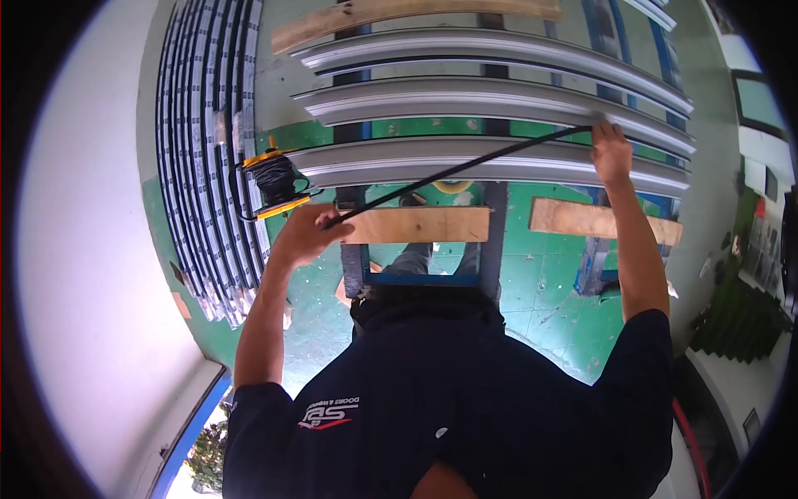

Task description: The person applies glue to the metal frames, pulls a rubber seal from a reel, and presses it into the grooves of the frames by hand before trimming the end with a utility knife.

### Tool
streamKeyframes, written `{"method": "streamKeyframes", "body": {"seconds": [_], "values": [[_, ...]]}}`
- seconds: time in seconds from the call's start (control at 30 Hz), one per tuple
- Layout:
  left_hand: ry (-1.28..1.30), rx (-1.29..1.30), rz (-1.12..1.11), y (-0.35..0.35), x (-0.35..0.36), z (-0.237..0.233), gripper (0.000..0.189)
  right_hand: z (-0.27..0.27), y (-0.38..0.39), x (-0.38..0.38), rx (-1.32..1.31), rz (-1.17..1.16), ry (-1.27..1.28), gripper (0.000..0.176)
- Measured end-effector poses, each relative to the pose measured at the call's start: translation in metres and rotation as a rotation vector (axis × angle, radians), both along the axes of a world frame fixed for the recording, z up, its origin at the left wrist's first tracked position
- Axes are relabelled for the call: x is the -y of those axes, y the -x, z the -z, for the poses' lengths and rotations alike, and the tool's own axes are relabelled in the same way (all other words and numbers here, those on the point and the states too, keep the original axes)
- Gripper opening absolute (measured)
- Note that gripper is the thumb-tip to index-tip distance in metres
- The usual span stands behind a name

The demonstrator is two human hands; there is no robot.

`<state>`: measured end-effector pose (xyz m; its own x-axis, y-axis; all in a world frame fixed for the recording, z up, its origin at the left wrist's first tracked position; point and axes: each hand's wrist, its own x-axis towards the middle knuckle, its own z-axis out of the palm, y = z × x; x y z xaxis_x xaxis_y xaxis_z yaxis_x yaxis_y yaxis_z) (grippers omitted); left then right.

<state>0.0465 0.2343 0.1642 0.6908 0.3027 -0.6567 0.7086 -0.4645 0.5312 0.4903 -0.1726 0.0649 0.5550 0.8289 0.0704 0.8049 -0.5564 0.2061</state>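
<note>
A long black rubber strip (465,166) runs slantwise between my two hands. My left hand (306,234) is closed around its lower end, just in front of a wooden plank (420,224). My right hand (611,152) pinches the far end of the strip and rests against a long grey aluminium profile (465,100). Three such profiles lie side by side across a blue metal stand (492,249). The strip crosses above the nearest profile (499,162).
A yellow reel wound with black strip (274,181) sits at the left end of the nearest profile. Many more profiles are stacked along the left wall (208,150). Two more planks (598,220) (399,17) lie on the stand. My legs (411,259) stand on the green floor (549,291).
</note>
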Motion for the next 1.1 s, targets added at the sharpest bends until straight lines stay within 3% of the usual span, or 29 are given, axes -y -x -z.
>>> {"method": "streamKeyframes", "body": {"seconds": [0.1,0.13,0.17,0.23,0.3,0.37,0.43,0.57,0.7,1.1], "values": [[-0.121,-0.083,-0.052,0.088,-0.038,0.026,0.040,-0.003,0.001,-0.003,-0.026,-0.008,-0.056,0.018],[-0.128,-0.129,-0.090,0.100,-0.052,0.023,0.032,-0.003,0.001,-0.005,-0.027,0.005,-0.050,0.017],[-0.154,-0.005,-0.132,0.108,-0.067,0.024,0.029,-0.004,0.000,-0.006,-0.023,0.021,-0.042,0.016],[-0.188,0.233,-0.204,0.105,-0.091,0.006,0.022,-0.002,0.001,-0.008,-0.010,0.079,-0.015,0.013],[0.016,0.403,-0.411,0.089,-0.117,-0.011,0.017,0.005,-0.001,-0.013,0.019,0.149,0.015,0.010],[-0.020,0.523,-0.451,0.058,-0.129,-0.035,0.024,0.003,0.014,-0.021,0.052,0.130,-0.035,0.009],[-0.044,0.578,-0.433,0.044,-0.150,-0.029,0.026,0.000,0.021,-0.030,0.068,0.122,-0.055,0.009],[-0.032,0.593,-0.370,0.027,-0.175,-0.011,0.022,0.009,0.017,-0.024,0.038,0.136,0.005,0.013],[0.073,0.769,-0.531,0.017,-0.187,0.012,0.018,-0.002,0.017,-0.032,0.034,0.174,0.013,0.012],[-0.003,0.674,-0.471,0.005,-0.207,0.029,0.020,-0.009,0.034,-0.049,0.026,0.041,-0.101,0.015]]}}
